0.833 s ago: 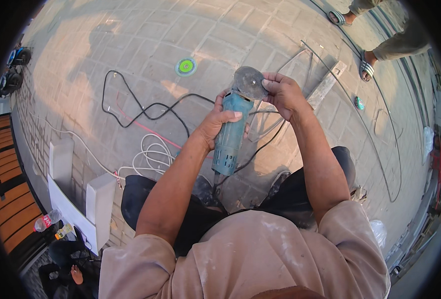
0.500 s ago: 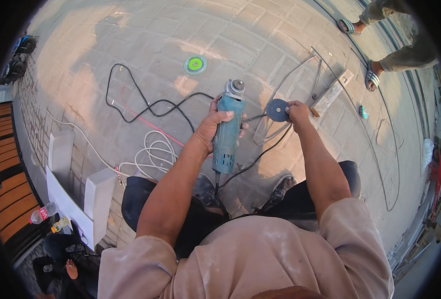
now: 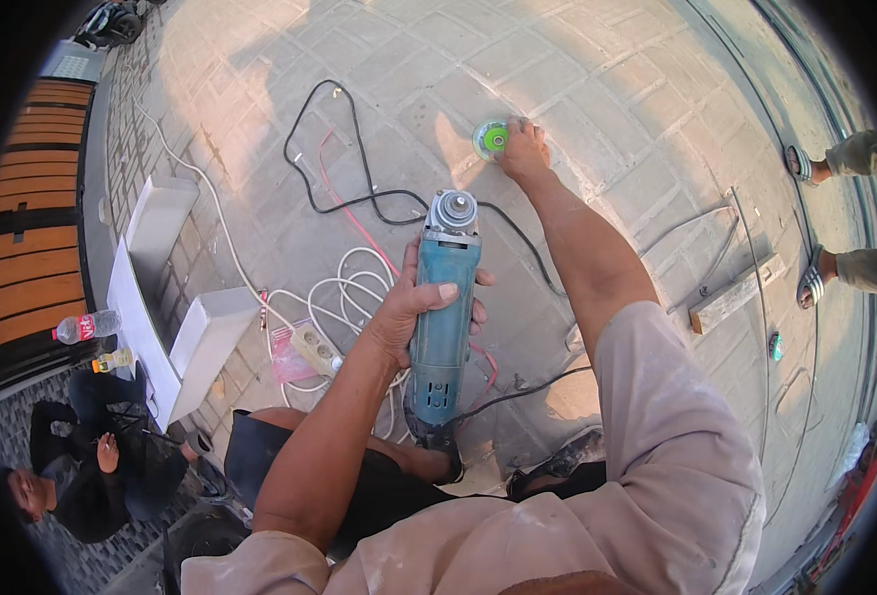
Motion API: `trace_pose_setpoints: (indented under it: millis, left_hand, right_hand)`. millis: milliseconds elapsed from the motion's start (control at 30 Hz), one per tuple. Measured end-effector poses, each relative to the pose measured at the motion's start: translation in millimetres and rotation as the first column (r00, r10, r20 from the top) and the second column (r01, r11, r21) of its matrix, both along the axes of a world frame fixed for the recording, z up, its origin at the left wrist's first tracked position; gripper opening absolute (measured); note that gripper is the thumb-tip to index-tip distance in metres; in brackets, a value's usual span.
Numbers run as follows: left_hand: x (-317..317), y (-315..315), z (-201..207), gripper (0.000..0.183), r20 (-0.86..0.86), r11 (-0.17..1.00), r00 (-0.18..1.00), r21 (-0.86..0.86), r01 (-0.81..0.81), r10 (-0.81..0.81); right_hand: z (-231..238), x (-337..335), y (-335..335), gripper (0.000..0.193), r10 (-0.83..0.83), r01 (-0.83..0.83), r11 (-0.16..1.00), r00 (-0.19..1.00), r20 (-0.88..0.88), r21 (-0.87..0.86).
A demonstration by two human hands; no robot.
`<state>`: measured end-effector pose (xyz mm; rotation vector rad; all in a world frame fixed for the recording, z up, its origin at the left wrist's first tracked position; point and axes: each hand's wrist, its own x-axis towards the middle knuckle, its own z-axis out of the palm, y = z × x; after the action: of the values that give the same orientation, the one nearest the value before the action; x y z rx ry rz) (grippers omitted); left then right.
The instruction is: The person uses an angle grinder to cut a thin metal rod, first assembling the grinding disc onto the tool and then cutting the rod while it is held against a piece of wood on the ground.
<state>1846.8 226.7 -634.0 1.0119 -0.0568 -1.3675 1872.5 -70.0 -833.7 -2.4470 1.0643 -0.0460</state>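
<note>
A teal angle grinder (image 3: pixel 444 317) is held by its body in my left hand (image 3: pixel 416 302), the fingers wrapped round it and the thumb across the top. Its silver head points away from me, with the bare spindle (image 3: pixel 459 204) facing up and no disc on it. My right arm is stretched far forward. There, my right hand (image 3: pixel 526 151) has its fingers closed on the right edge of a green and grey grinding disc (image 3: pixel 488 141) at the ground. The fingers cover part of that disc. The dark disc seen earlier is out of sight.
Black cable (image 3: pixel 309 169) and coiled white cable (image 3: pixel 344 288) lie left, beside a white socket strip (image 3: pixel 315 347). A white bench-like piece (image 3: pixel 146 317) stands farther left, with a seated person (image 3: pixel 91 456) nearby. At right are a wooden block (image 3: pixel 736 293) and another person's sandalled feet (image 3: pixel 812 278).
My right hand has moved forward and left from beside the grinder to the green disc. The dark disc it held no longer shows. My left hand keeps hold of the grinder; the view has shifted.
</note>
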Motion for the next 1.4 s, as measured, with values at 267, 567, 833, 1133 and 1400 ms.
trace_pose_setpoints:
  millis: [267, 567, 833, 1133, 1400]
  left_hand:
    - [7, 9, 21, 0.109, 0.088, 0.998, 0.994, 0.018, -0.061, 0.059]
    - [5, -15, 19, 0.11, -0.02, 0.985, 0.993, -0.134, 0.112, -0.115]
    - [-29, -47, 30, 0.101, -0.074, 0.907, 0.941, -0.301, 0.296, -0.332]
    - [-55, -46, 31, 0.104, -0.044, 0.874, 0.897, -0.251, 0.416, -0.44]
    - [-65, -55, 32, 0.102, -0.063, 0.859, 0.884, -0.277, 0.431, -0.464]
  right_hand:
    - [9, 20, -3, 0.06, -0.072, 0.071, 0.995, 0.997, 0.007, 0.067]
    - [200, -120, 15, 0.034, -0.76, 0.101, 0.53, 0.497, 0.419, 0.842]
    - [317, -221, 59, 0.032, -0.772, -0.054, 0.516, 0.404, 0.491, 0.855]
    - [302, -238, 104, 0.029, -0.689, 0.029, 0.578, 0.552, 0.469, 0.816]
    - [299, -251, 101, 0.029, -0.69, 0.042, 0.574, 0.563, 0.455, 0.818]
